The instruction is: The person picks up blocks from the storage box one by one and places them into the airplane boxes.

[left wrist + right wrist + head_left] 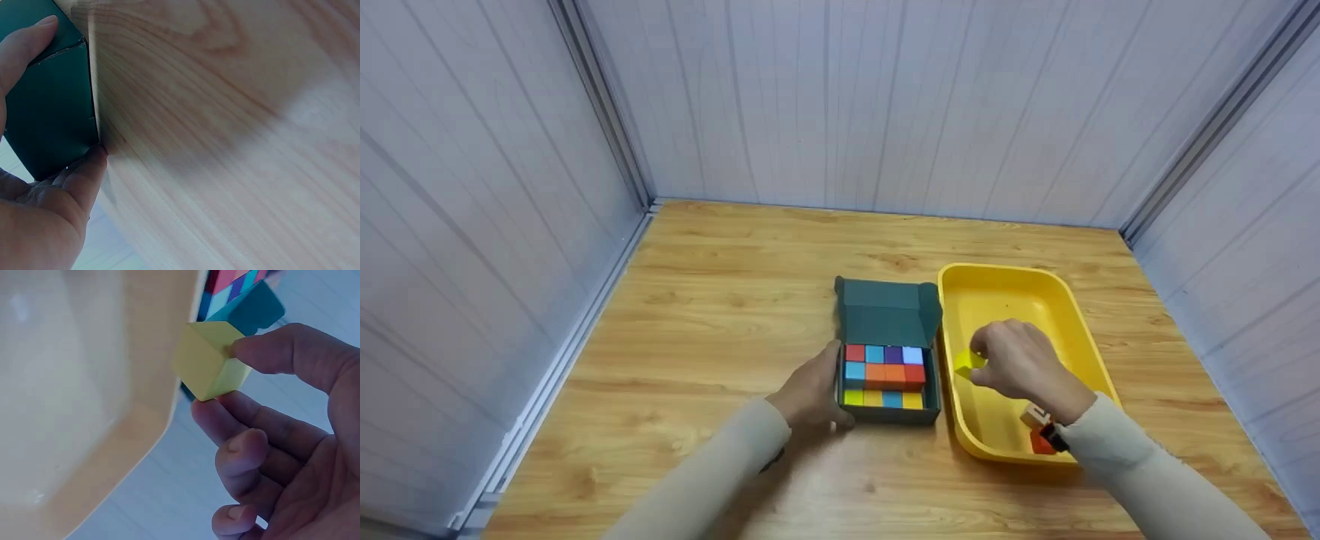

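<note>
A yellow cube [209, 360] is pinched between the thumb and fingertips of my right hand [1021, 360], above the left side of the yellow tray [1020, 271]. Left of the tray stands a dark green box [889, 415] with its lid [889, 311] folded back. Rows of colored cubes [885, 374] in red, blue, orange, purple and yellow lie inside it. My left hand [810, 390] grips the box at its front left corner. In the left wrist view, the thumb [34, 45] lies on one face and the fingers press another.
In the tray's near right part lie a pale wooden cube [1035, 415] and an orange-red cube [1042, 442], partly behind my right wrist. The wooden tabletop [720, 300] is bounded by white panel walls [855, 105] at the back and both sides.
</note>
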{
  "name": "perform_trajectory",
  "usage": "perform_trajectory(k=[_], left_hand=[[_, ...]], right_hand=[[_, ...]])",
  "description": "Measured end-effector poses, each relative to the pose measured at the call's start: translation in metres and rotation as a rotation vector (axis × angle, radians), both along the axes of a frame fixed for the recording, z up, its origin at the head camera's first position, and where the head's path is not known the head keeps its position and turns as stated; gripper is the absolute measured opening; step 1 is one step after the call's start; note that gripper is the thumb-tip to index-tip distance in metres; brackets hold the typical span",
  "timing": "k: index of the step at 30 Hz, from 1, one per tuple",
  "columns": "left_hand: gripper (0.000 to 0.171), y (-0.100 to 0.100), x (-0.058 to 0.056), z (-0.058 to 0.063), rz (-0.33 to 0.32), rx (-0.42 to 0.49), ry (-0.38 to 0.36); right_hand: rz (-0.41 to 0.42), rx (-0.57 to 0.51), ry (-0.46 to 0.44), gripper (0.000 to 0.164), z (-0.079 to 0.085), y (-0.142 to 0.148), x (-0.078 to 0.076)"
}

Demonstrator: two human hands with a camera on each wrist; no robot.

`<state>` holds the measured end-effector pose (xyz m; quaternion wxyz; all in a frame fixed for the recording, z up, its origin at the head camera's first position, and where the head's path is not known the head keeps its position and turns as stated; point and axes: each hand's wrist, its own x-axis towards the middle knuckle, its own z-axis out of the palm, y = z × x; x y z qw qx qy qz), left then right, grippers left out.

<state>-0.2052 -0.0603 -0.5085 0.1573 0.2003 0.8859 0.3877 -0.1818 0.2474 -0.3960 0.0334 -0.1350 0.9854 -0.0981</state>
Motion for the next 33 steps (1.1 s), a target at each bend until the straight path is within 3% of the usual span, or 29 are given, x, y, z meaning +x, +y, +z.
perform_trajectory(k=[9, 18, 26, 33], left_hand=[[0.112, 0.001, -0.001, -0.001, -0.008, 0.005, 0.009], [0.113, 0.002, -0.003, -0.002, -0.008, 0.003, 0.005], [0.108, 0.002, -0.003, -0.003, -0.018, 0.006, 0.025], [0.105, 0.000, -0.002, -0.002, -0.034, 0.011, 0.073]], right_hand=[[0.096, -0.015, 0.014, 0.014, -0.001, -0.050, 0.003], [0.168, 0.010, 0.034, 0.020, -0.011, -0.091, 0.006], [0.285, 0.047, 0.068, 0.023, -0.026, -0.114, 0.003], [0.332, 0.091, 0.082, 0.020, -0.037, -0.129, 0.001]])
